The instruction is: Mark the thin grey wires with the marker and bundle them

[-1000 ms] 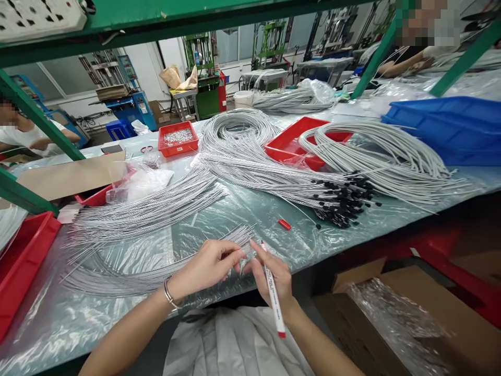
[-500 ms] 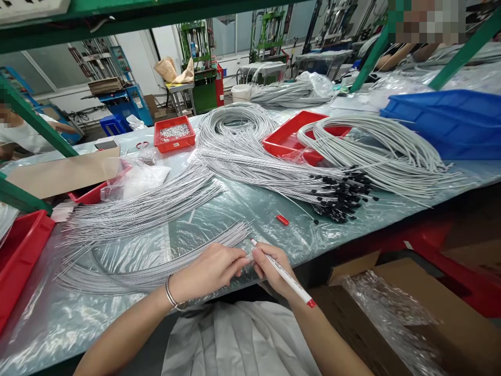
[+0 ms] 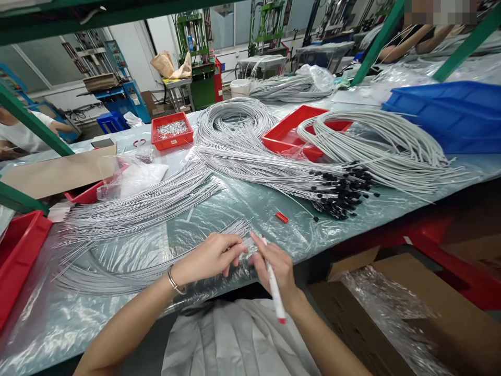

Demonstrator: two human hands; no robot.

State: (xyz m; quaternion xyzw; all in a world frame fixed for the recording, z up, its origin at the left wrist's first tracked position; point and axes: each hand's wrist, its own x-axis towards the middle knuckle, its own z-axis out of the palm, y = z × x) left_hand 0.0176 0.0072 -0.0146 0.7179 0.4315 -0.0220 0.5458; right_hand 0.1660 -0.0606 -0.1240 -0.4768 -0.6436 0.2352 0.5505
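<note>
A white marker (image 3: 275, 292) with a red end slants down through my right hand (image 3: 281, 263), whose fingers are closed on it. My left hand (image 3: 211, 256) pinches a small translucent piece (image 3: 249, 242) that bridges the gap between both hands; its exact kind is too small to tell. Under and behind my left hand lies a curved bundle of thin grey cables (image 3: 117, 279), with its cut ends just beyond my fingers. A red marker cap (image 3: 282, 217) rests on the plastic-covered table (image 3: 254, 201), beyond my right hand.
Cables with black ends (image 3: 344, 190) and a coil of pale cables (image 3: 376, 141) lie farther back. A red tray of small metal parts (image 3: 171, 130), an empty-looking red tray (image 3: 285, 130) and a blue bin (image 3: 446, 117) stand behind. An open cardboard box (image 3: 442, 292) sits lower right.
My right hand has turned the marker steeper, its red end swinging down and left. The hands have drawn slightly apart, with the translucent piece showing between them.
</note>
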